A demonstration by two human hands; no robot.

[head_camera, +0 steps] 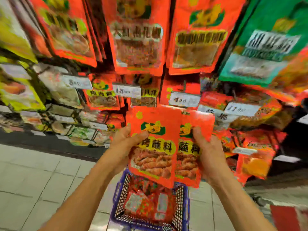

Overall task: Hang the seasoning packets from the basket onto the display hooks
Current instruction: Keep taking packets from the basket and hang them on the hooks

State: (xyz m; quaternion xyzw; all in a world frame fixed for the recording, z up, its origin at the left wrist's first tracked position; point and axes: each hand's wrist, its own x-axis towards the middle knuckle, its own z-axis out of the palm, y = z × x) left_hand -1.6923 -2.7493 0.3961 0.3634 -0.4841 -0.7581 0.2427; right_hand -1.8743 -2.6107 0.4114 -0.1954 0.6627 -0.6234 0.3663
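I hold two red seasoning packets upright at chest height, fanned side by side. My left hand (pixel 128 144) grips the front packet (pixel 155 147) by its left edge, thumb across its face. My right hand (pixel 208 149) grips the rear packet (pixel 191 152) by its right edge. Below them on the floor stands a blue mesh basket (pixel 185 202) with several more red packets (pixel 146 202) inside. In front hang rows of red packets on the display hooks (pixel 184 85), each hook carrying a white price tag (pixel 184 100).
Large red packets (pixel 136 35) and a green one (pixel 263 47) hang in the top row. Yellow and white bags (pixel 18 90) fill shelves at left. Grey floor tiles (pixel 41 177) spread at lower left. More red packets (pixel 255 159) hang low at right.
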